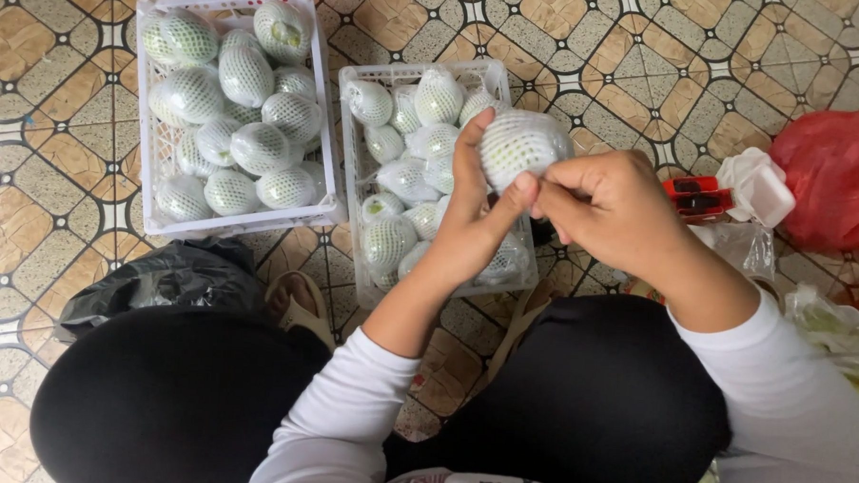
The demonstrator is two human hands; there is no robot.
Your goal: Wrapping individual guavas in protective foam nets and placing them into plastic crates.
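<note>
My left hand [468, 219] holds up a round green fruit [520, 145] wrapped in a white foam net, fingers behind it and thumb across its lower edge. My right hand [612, 205] pinches the net at the fruit's lower right side. Both hands hover over the right white plastic crate [352, 153], which holds several more netted fruits. A second white crate [330, 152] to the left is full of the same netted fruits.
A black plastic bag [162, 280] lies on the patterned tile floor [645, 68] below the left crate. A red bag [836, 180], a red tape dispenser [698, 196], a white foam piece [760, 186] and clear plastic sit at right. My black-clad knees fill the bottom.
</note>
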